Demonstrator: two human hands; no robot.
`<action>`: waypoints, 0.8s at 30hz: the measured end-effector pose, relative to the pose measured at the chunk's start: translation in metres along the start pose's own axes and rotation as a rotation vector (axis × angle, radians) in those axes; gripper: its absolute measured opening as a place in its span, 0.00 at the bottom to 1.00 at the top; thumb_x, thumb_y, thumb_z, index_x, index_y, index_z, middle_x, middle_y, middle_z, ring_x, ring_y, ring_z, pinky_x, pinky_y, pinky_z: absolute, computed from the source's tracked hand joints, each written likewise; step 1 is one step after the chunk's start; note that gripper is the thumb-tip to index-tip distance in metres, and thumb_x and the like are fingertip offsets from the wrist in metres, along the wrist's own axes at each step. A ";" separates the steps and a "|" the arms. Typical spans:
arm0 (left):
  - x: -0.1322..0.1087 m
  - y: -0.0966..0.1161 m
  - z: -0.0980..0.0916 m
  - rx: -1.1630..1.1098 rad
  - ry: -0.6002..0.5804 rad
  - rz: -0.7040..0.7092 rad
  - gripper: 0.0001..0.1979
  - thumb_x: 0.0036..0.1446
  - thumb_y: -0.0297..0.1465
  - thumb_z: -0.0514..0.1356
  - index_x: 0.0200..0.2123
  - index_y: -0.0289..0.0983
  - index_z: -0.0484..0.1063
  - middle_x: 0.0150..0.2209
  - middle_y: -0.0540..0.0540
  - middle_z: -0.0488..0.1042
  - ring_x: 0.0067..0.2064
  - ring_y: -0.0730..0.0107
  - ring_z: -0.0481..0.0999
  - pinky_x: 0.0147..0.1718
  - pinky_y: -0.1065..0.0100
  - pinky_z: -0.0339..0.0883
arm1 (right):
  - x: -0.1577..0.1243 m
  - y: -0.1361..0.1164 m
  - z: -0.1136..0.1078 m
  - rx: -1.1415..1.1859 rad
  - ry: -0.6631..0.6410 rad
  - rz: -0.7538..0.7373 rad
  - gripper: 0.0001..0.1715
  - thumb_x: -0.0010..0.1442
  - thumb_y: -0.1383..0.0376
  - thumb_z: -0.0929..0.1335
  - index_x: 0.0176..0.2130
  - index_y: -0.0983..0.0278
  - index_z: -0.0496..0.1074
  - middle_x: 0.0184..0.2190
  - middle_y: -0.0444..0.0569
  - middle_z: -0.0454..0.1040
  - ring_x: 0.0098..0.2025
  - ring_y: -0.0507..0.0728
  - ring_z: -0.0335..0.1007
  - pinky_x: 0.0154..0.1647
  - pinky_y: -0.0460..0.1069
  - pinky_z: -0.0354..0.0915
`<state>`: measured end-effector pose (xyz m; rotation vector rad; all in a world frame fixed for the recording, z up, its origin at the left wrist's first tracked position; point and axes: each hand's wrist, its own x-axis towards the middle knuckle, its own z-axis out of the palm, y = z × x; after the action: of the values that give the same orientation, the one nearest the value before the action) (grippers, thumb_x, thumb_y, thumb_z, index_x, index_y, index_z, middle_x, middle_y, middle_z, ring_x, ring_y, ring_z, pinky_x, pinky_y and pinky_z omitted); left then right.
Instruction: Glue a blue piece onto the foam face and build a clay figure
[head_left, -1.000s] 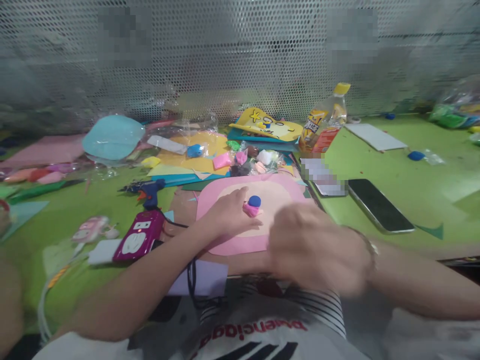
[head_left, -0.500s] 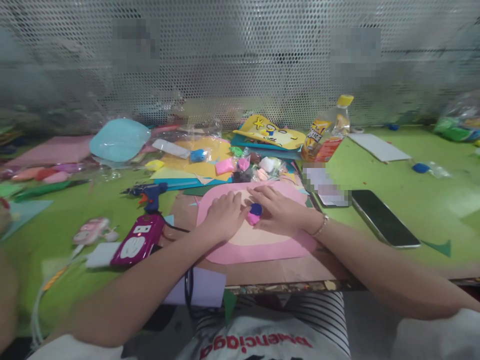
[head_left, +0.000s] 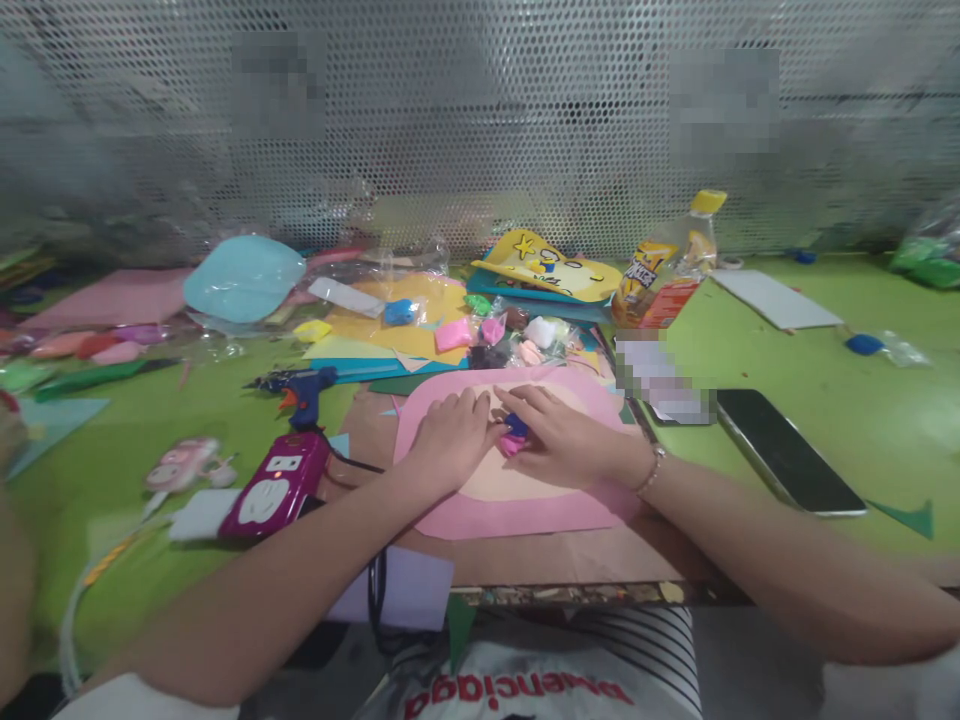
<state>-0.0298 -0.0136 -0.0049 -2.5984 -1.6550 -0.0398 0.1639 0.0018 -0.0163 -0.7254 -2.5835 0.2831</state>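
Observation:
A pink foam sheet point(head_left: 487, 515) with a peach oval on it lies in front of me on brown paper. On the oval sits a small clay piece point(head_left: 514, 434), pink below and blue on top. My left hand point(head_left: 450, 438) rests on the sheet with its fingers curled against the left side of the clay piece. My right hand point(head_left: 559, 440) meets it from the right, fingers pinched on the blue and pink clay. Both hands touch each other around it.
A blue glue gun point(head_left: 300, 388) and a magenta power strip point(head_left: 276, 486) lie to the left. Clay packets point(head_left: 495, 335) and coloured sheets are piled behind the foam. A black phone point(head_left: 787, 450) lies at right, a plastic bottle point(head_left: 667, 265) behind it.
My right hand came forward from near my body to the clay piece and closed on it. My left hand stayed beside the clay.

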 end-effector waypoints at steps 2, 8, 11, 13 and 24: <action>0.000 -0.001 0.001 -0.002 0.006 0.010 0.24 0.62 0.44 0.40 0.47 0.34 0.63 0.41 0.38 0.68 0.39 0.57 0.70 0.36 0.60 0.60 | 0.001 -0.002 0.002 -0.010 0.005 0.020 0.45 0.56 0.58 0.67 0.65 0.67 0.44 0.54 0.62 0.59 0.55 0.64 0.56 0.54 0.63 0.61; 0.000 -0.001 0.002 0.003 0.021 0.010 0.24 0.62 0.44 0.40 0.49 0.34 0.62 0.41 0.38 0.68 0.40 0.58 0.70 0.37 0.61 0.60 | 0.001 -0.004 0.005 -0.028 0.001 0.015 0.41 0.58 0.58 0.65 0.64 0.68 0.46 0.53 0.62 0.61 0.55 0.65 0.57 0.53 0.63 0.61; 0.000 -0.001 0.002 0.002 0.027 0.014 0.24 0.62 0.44 0.41 0.50 0.34 0.61 0.42 0.39 0.68 0.41 0.58 0.70 0.37 0.61 0.60 | 0.001 -0.002 0.006 -0.037 0.001 -0.004 0.43 0.59 0.54 0.64 0.64 0.69 0.45 0.53 0.63 0.60 0.54 0.65 0.56 0.53 0.63 0.61; 0.000 -0.002 0.001 -0.015 0.021 0.011 0.23 0.62 0.43 0.40 0.50 0.34 0.60 0.42 0.39 0.68 0.41 0.59 0.70 0.37 0.62 0.60 | 0.000 0.001 0.006 -0.038 -0.013 -0.023 0.44 0.59 0.53 0.64 0.65 0.68 0.44 0.52 0.62 0.60 0.54 0.65 0.57 0.52 0.64 0.61; 0.005 -0.007 -0.006 -0.013 0.005 -0.075 0.15 0.63 0.33 0.42 0.46 0.33 0.62 0.39 0.38 0.72 0.41 0.58 0.73 0.35 0.62 0.61 | -0.008 0.008 -0.006 -0.018 0.015 -0.050 0.50 0.56 0.51 0.66 0.66 0.66 0.38 0.50 0.62 0.61 0.50 0.64 0.59 0.49 0.64 0.63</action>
<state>-0.0339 -0.0070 0.0017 -2.5419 -1.7564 -0.0608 0.1760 0.0045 -0.0164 -0.6660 -2.5889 0.2385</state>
